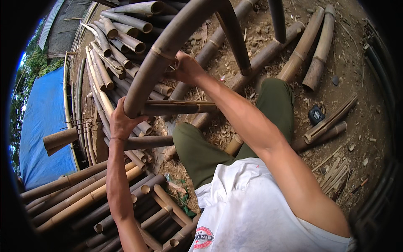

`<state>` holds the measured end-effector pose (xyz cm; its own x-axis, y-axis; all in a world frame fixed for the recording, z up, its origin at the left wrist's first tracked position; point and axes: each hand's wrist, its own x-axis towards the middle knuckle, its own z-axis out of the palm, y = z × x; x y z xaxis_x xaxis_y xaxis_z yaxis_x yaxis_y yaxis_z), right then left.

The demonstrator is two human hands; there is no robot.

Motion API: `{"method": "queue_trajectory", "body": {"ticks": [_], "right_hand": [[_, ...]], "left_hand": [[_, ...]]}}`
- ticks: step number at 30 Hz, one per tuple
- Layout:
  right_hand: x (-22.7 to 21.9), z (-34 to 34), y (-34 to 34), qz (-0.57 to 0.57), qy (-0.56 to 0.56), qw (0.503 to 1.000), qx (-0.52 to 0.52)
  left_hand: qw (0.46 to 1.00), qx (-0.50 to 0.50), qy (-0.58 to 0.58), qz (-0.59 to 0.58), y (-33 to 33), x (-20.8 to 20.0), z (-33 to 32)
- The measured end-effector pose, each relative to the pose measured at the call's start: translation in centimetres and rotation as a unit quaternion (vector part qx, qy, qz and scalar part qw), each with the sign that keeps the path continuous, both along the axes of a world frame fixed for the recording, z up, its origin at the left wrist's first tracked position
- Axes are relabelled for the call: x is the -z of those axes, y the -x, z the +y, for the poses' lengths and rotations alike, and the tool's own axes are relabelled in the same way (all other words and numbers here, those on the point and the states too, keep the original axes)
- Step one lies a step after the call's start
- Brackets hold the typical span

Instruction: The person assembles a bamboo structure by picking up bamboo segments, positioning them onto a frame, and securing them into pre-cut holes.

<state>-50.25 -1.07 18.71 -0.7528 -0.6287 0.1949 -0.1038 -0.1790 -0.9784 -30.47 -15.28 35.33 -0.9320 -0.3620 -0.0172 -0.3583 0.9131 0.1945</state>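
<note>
A thick brown bamboo pole (147, 75) slants up from the left of centre to the top edge, as part of a bamboo frame with crosspieces. My left hand (121, 119) is wrapped around its lower end, thumb on the near side. Just below, a split bamboo crosspiece (180, 108) runs to the right, under my right forearm. My right hand (187, 69) is closed right beside the thick pole, higher up. Its fingertips are partly hidden, and I cannot make out what they hold. A darker bamboo upright (235, 40) stands beyond that hand.
Cut bamboo poles (126, 35) are heaped at the upper left, and more poles (75, 182) lie at the lower left. A black tape measure (315, 114) and a split bamboo piece (331, 117) rest on the dirt to the right. A blue tarp (42, 122) is at far left.
</note>
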Motion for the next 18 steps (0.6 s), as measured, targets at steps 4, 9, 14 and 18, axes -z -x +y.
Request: {"method": "queue_trajectory", "body": {"ticks": [4, 9, 14, 18], "right_hand": [[-2.2, 1.8, 1.9, 0.004, -0.003, 0.995, -0.100], [-2.6, 0.6, 1.3, 0.021, 0.086, 0.992, -0.088], [-4.4, 1.9, 0.4, 0.000, 0.023, 0.998, -0.063], [-4.4, 1.3, -0.4, -0.018, -0.002, 1.000, 0.005]], "left_hand": [[1.000, -0.005, -0.018, -0.020, 0.5, -0.2, -0.6], [0.998, -0.027, -0.034, -0.039, 1.0, 0.0, -0.8], [0.998, -0.019, -0.041, -0.031, 0.7, -0.1, -1.3], [0.999, 0.005, -0.012, -0.040, 0.8, -0.2, -1.5]]}}
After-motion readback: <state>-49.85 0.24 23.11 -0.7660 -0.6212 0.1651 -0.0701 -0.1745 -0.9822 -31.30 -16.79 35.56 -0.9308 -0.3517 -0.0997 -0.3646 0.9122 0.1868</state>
